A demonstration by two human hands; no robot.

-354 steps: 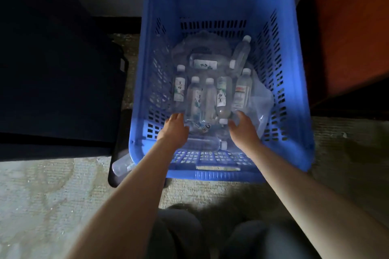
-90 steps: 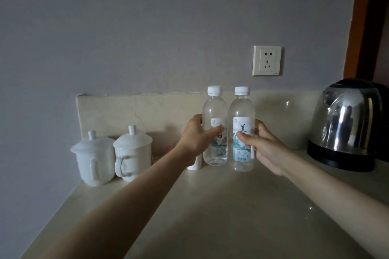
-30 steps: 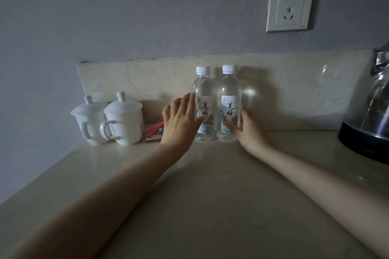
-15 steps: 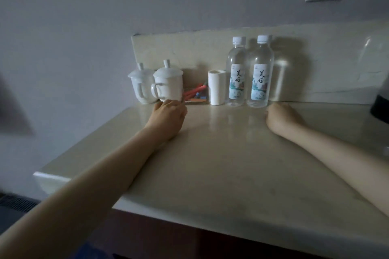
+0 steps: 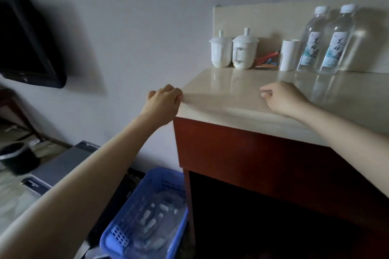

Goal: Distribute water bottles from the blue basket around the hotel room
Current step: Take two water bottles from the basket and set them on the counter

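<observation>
Two clear water bottles with white caps stand upright side by side at the back of the beige countertop (image 5: 242,99), the left bottle (image 5: 311,40) touching the right bottle (image 5: 336,42). My left hand (image 5: 163,102) is loosely curled at the counter's left corner and holds nothing. My right hand (image 5: 283,99) hovers curled over the counter's front, also holding nothing, well short of the bottles. Down on the floor left of the cabinet sits the blue basket (image 5: 117,235) with several bottles lying in clear plastic.
Two white lidded cups (image 5: 242,50), a white paper cup (image 5: 289,54) and a small tray of sachets (image 5: 268,61) line the counter's back. A red-brown cabinet (image 5: 242,153) carries the counter. A wall TV (image 5: 27,48), a grey box (image 5: 63,164) and a black bin (image 5: 16,157) are at left.
Both hands drew back from the bottles to the counter's front edge. My view swung left and down, so the blue basket on the floor now shows.
</observation>
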